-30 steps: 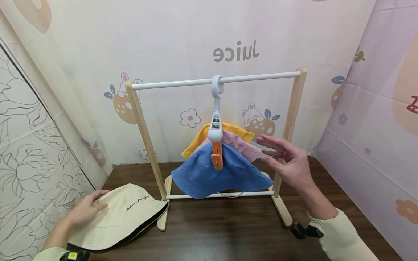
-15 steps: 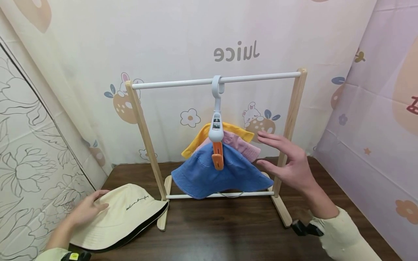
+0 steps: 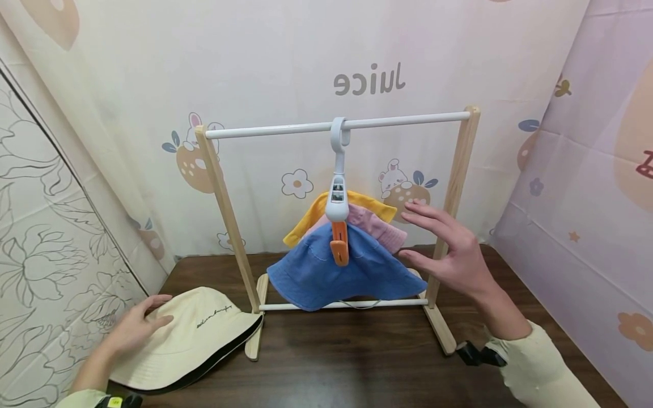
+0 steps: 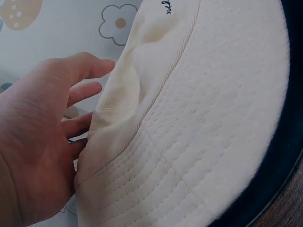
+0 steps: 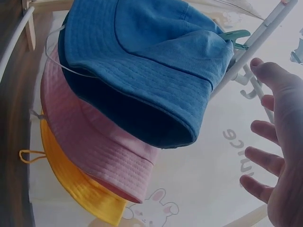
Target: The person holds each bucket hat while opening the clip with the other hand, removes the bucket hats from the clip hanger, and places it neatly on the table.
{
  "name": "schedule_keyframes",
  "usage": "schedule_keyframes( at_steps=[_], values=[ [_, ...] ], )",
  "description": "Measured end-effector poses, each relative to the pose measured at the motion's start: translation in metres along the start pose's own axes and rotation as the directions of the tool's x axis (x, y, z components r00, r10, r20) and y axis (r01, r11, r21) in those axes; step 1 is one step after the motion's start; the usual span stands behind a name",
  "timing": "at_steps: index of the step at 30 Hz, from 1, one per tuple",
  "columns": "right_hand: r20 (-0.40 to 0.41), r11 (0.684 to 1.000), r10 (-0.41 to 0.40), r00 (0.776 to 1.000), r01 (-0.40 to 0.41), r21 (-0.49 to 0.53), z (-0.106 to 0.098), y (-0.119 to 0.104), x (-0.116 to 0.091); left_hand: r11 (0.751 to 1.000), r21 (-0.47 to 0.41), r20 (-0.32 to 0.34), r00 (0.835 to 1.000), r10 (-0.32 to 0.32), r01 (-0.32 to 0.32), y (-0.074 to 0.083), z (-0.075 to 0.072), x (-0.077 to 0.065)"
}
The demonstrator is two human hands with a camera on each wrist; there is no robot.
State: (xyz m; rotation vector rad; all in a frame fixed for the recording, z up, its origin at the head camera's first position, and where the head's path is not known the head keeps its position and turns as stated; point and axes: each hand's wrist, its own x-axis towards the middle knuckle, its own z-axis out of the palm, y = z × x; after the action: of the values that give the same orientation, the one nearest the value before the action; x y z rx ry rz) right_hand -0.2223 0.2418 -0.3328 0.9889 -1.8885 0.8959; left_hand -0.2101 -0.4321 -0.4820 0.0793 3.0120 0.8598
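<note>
Left hand, fingers loose, rests at crown of cream hat on bench in head view; hat bears dark script, brim's long axis slants from lower left to upper right. Right hand is wide, holding nothing, near blue hat, pink hat, yellow hat, hung from white hanger, brims downward. Left wrist view: only here brim's stitched rows show clearly, with dark underside edge. Right wrist view: green clip, blue hat's dark hollow, yellow cord loop, unseen from head.
</note>
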Motion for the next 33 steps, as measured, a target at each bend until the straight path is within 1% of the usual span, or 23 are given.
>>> schedule_keyframes(
  at_steps=[4,10,15,17,19,23,28,33],
  values=[
    [0.018,1.000,0.022,1.000,-0.022,-0.018,-0.002,0.000,-0.001,1.000,0.007,-0.003,1.000,-0.003,0.003,0.001,0.000,0.001],
    [0.044,0.997,0.077,0.996,-0.076,-0.029,-0.006,0.002,0.001,0.999,-0.011,-0.049,0.998,0.042,-0.043,0.004,-0.001,0.001],
    [0.045,0.997,0.071,0.996,-0.070,-0.020,-0.008,0.003,0.003,0.999,-0.041,-0.057,0.998,0.033,-0.035,0.013,-0.005,0.003],
    [0.040,0.998,0.060,0.997,-0.060,-0.004,-0.008,0.003,0.004,0.999,-0.030,-0.070,0.997,0.039,-0.042,0.016,-0.006,0.004],
    [0.041,0.998,0.062,0.997,-0.062,0.004,-0.008,0.003,0.005,0.998,0.001,-0.098,0.993,0.061,-0.061,0.019,-0.007,0.004],
    [0.051,0.996,0.088,0.995,-0.089,0.010,-0.011,0.003,0.006,0.992,0.038,-0.163,0.979,0.125,-0.120,0.023,-0.010,0.004],
    [0.069,0.994,0.113,0.991,-0.112,-0.016,-0.013,0.003,0.009,0.987,-0.012,-0.203,0.967,0.157,-0.162,0.027,-0.014,0.001],
    [0.067,0.995,0.103,0.992,-0.103,0.001,-0.015,0.005,0.012,0.981,-0.027,-0.225,0.958,0.179,-0.190,0.031,-0.018,-0.001]
  ],
)
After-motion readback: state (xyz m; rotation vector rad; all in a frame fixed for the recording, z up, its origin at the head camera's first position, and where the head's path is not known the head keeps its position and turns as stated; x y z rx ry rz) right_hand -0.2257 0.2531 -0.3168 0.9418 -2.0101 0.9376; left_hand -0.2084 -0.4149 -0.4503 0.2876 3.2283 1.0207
